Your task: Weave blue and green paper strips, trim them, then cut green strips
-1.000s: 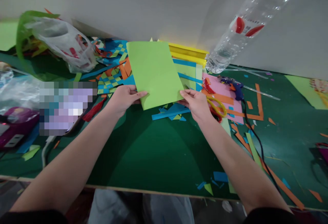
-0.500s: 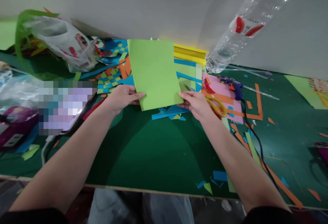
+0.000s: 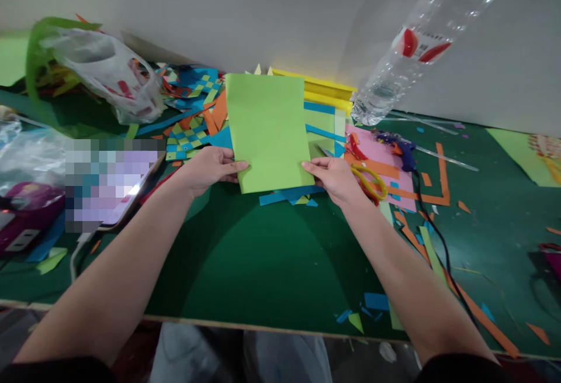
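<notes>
A light green sheet of paper (image 3: 270,131) is held up over the back half of the green table (image 3: 263,266). My left hand (image 3: 214,168) pinches its lower left edge, thumb in front and fingers partly behind it. At the lower right edge, my right hand (image 3: 328,176) grips the sheet in the same way. Blue paper strips (image 3: 291,195) lie just below the sheet. Scissors with yellow handles (image 3: 372,183) rest close to my right hand. Woven blue and green paper pieces (image 3: 186,137) are to the left of the sheet.
A phone (image 3: 127,184) with a white cable lies at the left, near a white plastic bag (image 3: 109,76). A clear bottle (image 3: 421,44) leans at the back right. Pink paper (image 3: 405,181), a black-corded blue glue gun (image 3: 405,155) and orange strips (image 3: 445,172) are on the right.
The green sheet has shifted slightly right and down and now looks straighter. My right thumb sits a little further in over its edge.
</notes>
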The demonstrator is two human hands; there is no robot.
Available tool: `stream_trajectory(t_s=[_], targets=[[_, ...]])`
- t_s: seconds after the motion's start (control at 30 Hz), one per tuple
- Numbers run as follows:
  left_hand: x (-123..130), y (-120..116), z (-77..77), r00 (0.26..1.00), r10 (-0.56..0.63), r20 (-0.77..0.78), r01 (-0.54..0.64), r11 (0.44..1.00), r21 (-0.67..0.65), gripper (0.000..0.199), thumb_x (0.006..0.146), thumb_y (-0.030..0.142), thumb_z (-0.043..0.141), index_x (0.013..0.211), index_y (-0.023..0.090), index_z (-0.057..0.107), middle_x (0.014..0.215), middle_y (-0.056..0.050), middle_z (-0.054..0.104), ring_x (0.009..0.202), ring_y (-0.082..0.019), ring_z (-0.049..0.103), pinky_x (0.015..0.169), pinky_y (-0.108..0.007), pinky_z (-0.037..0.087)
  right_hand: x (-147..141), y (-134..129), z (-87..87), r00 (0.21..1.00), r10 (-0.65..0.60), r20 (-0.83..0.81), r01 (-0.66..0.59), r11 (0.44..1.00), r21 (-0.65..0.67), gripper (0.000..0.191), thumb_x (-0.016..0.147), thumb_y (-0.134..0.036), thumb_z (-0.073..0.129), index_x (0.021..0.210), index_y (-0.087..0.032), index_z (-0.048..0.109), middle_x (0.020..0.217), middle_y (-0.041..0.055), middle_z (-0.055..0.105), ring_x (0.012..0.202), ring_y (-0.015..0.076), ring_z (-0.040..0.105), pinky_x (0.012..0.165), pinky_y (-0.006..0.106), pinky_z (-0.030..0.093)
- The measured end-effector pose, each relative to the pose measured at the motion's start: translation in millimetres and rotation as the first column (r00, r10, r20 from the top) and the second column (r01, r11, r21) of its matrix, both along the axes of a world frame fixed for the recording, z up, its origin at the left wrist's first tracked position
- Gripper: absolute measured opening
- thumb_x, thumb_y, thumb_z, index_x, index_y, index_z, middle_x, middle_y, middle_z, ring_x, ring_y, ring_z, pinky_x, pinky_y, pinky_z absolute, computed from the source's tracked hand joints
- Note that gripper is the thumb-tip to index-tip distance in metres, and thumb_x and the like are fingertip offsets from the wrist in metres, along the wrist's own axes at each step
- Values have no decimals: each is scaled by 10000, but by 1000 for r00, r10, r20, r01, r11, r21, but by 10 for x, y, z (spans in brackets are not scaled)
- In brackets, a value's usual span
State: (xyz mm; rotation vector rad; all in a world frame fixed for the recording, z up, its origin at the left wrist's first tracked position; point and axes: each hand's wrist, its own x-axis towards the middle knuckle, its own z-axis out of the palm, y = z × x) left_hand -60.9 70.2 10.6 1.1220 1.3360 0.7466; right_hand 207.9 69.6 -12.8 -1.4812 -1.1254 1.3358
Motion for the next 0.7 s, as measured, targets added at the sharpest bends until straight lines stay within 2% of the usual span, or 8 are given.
stream_trajectory(t_s=[0.17,0.33,0.43,0.7], targets=[[-23,14,-20,1000,-16,17,16,1000,-7,307,650,296,844,900,145,750,912,-104,772,803,-228,735,726,-298,614,-8,-2,-9,1000,-20,-19,20,1000,-7,242,600,-334,844,725,-176,711,624,-11,627,530,98,520,549,300,504],[-30,20,-18,999,-37,39,37,999,-9,404,631,328,859,966,141,734,895,-107,770,798,-226,732,736,-319,613,-9,0,-22,999,-27,-26,26,1000,-13,269,589,-326,855,760,-175,713,669,10,669,563,115,563,567,307,525],[-38,23,-22,998,-45,41,46,999,-12,450,627,334,863,1002,128,725,917,-117,770,798,-217,730,748,-317,608,-12,2,-26,999,-32,-29,31,999,-14,282,585,-325,860,764,-167,710,674,10,673,566,111,567,568,299,522],[-54,33,-46,998,-52,32,53,999,-8,398,631,340,853,957,141,740,925,-111,772,785,-209,731,749,-323,607,-13,7,-18,999,-33,-13,33,999,-2,285,584,-338,857,765,-168,717,627,-9,646,520,93,531,528,281,508]])
